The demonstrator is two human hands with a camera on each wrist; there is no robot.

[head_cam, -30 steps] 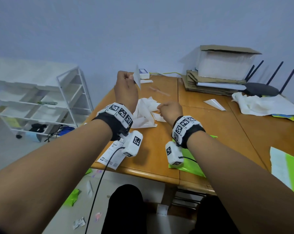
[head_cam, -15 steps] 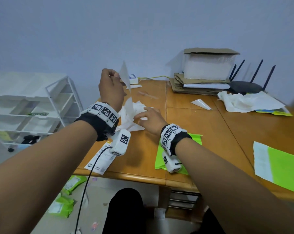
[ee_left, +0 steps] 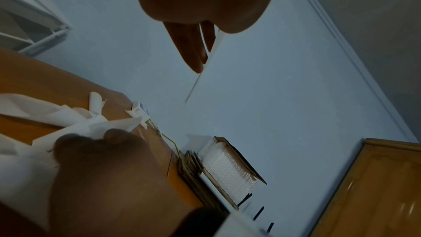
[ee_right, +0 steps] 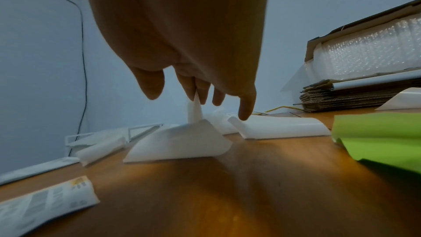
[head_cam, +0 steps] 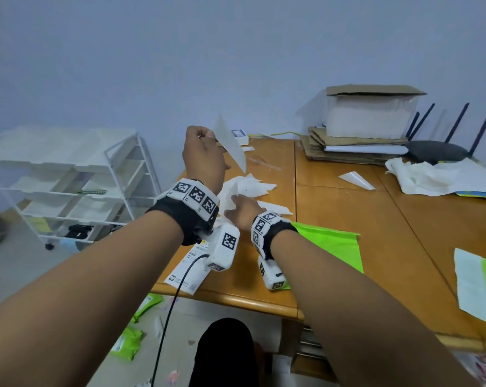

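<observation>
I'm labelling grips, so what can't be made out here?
Head view: fingertips of the left hand on the white sheet, hidden behind the hand itself.
Head view: fingertips of the right hand on the paper scrap, covered by hand and scrap.
Head view: text on the printed slip, too small.

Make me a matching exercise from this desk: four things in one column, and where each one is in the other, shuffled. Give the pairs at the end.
Things
1. stiff white sheet
2. white scrap
3. green sheet
4. router

Places
A. flat on the table, near its front edge
B. at the back right of the table, antennas up
C. held up in the air by the left hand
D. pinched by the right hand, low over the table

Pairs: 1-C, 2-D, 3-A, 4-B
</observation>
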